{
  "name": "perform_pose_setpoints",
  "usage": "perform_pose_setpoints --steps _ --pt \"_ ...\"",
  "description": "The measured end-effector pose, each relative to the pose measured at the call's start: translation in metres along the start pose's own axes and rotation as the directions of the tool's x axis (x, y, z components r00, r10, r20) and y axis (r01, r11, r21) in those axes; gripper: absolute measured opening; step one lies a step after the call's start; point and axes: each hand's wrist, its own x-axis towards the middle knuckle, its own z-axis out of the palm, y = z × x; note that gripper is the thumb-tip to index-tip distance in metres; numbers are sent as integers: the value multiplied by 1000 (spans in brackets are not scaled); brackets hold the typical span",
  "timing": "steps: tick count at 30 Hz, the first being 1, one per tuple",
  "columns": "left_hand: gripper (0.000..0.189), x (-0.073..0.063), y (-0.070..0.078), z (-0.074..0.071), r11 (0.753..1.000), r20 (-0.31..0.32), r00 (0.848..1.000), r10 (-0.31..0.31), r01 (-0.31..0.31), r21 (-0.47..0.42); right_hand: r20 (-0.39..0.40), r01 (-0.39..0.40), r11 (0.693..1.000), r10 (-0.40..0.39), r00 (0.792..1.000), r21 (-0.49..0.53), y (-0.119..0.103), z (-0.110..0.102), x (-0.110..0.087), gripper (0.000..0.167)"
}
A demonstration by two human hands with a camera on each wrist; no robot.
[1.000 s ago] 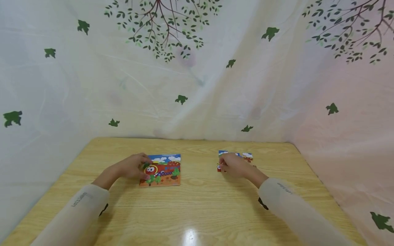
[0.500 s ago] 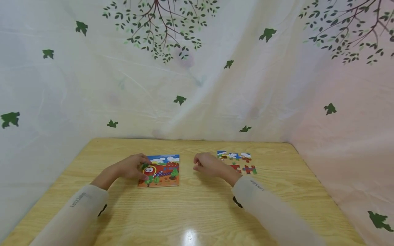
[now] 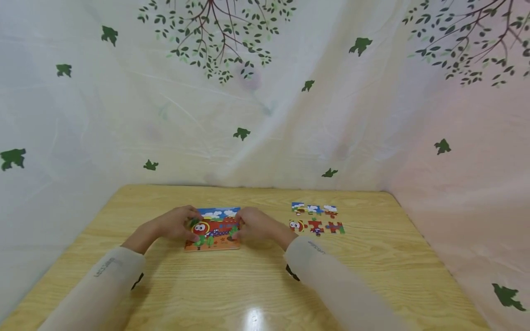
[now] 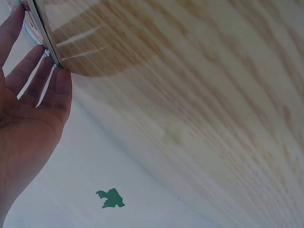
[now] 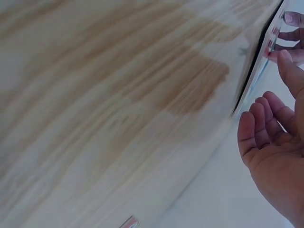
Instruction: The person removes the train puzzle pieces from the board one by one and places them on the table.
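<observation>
In the head view, a square puzzle board (image 3: 219,229) with a red cartoon train lies left of the table's middle. My left hand (image 3: 178,224) holds its left edge, thumb on the picture side. The left wrist view shows the fingertips of my left hand (image 4: 33,104) against the board's thin edge (image 4: 45,33). My right hand (image 3: 258,225) is at the board's right edge, its fingers loosely bent. In the right wrist view, my right hand (image 5: 275,147) has nothing in its grasp beside the board (image 5: 259,61); whether its thumb touches is unclear.
Two rows of loose jigsaw pieces (image 3: 316,226) lie on the wooden table (image 3: 265,285), right of the board. A white curtain (image 3: 269,151) printed with leaves hangs behind the table and along both sides.
My right hand has moved left from the loose jigsaw pieces to the board's right edge, uncovering the pieces. My left hand stays on the board's left edge.
</observation>
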Motion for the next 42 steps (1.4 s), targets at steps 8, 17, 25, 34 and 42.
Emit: perform_pose_setpoints --steps 8,17,25,34,42 --pt "62 2 -2 0 1000 5 1000 -11 11 4 63 19 999 -17 998 -36 -7 12 13 46" --pt "61 2 -2 1 1000 0 1000 -10 10 -2 85 -92 990 83 993 107 -9 13 15 45" --pt "60 1 1 0 1000 8 1000 -17 17 -4 108 -168 975 152 982 148 -14 10 17 35" --pt "70 3 6 4 1000 -27 1000 -3 4 29 113 -189 971 174 978 148 -16 11 19 33" --pt "80 8 12 11 996 -70 997 -36 41 74 110 -185 971 169 979 153 -19 10 18 33"
